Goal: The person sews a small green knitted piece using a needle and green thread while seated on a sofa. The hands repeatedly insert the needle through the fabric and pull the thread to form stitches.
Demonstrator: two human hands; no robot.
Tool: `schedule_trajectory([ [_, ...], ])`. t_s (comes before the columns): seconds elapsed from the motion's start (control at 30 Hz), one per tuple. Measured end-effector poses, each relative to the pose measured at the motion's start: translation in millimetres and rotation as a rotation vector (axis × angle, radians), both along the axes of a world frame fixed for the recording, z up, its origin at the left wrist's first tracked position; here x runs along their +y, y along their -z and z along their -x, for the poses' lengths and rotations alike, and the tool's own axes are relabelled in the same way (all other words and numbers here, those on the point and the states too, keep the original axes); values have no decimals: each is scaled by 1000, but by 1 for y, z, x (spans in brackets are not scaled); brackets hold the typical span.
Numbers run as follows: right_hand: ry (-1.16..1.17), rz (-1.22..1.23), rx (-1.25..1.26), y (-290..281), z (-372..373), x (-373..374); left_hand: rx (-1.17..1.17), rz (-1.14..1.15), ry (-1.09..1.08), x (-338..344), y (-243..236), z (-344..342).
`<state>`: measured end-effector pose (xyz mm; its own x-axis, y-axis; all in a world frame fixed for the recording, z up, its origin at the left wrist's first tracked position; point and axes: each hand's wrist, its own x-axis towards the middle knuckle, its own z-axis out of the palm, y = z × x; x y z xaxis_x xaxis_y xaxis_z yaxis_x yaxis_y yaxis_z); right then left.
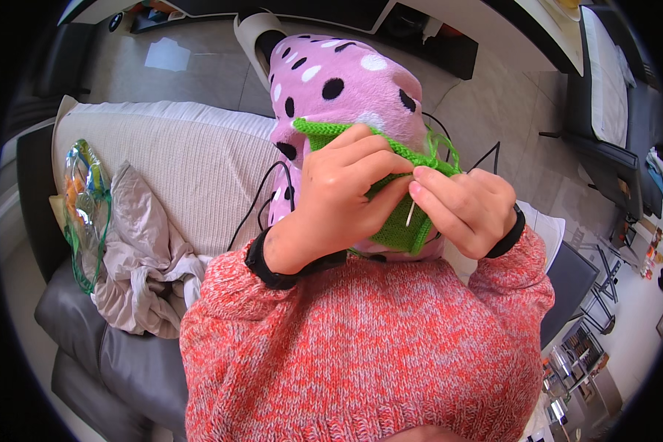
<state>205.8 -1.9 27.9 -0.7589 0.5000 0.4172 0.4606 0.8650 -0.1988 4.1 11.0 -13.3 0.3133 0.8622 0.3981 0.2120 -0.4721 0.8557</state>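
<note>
A bright green piece of knitting [398,234] lies over my lap, its upper edge rolled. My left hand [342,193] is closed in a pinch on the work, thumb and forefinger pressed together. From the other side, the fingertips of my right hand [460,210] meet the left ones and pinch the same edge. A thin pale needle [410,214] points down from between the fingertips; its other end is hidden. Loose green yarn [442,147] loops up behind my right hand. Whether yarn runs through the pinched fingers cannot be seen.
A pink blanket [346,62] with black and white spots covers my legs. On the left, a grey leather sofa [136,368] with a cream cover [184,147] bears a crumpled beige cloth [136,243] and a clear plastic bag [85,199]. A black cable [254,195] runs beside the blanket.
</note>
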Motion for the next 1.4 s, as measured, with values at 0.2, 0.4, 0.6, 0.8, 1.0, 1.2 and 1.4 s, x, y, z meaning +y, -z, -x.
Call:
schedule_trajectory([
  [0.2,-239,415,714,-5,3,-19,46,2,-80,0,-1,-5],
  [0.4,-181,849,1317,-22,-41,-58,9,7,-58,-5,-4,-1],
  [0.6,-15,372,1719,-84,-100,-103,-5,4,-38,-6,-7,0],
  [0.8,65,345,1726,-77,-112,-116,16,-9,-43,-7,-7,-2],
  [1.0,225,500,1785,-69,-111,-104,63,-22,-64,-9,-9,-2],
  [1.2,823,438,1275,-23,-27,-68,36,99,-157,-15,-12,2],
  [1.4,657,408,524,-2,26,-37,146,-28,-179,-8,-10,3],
])
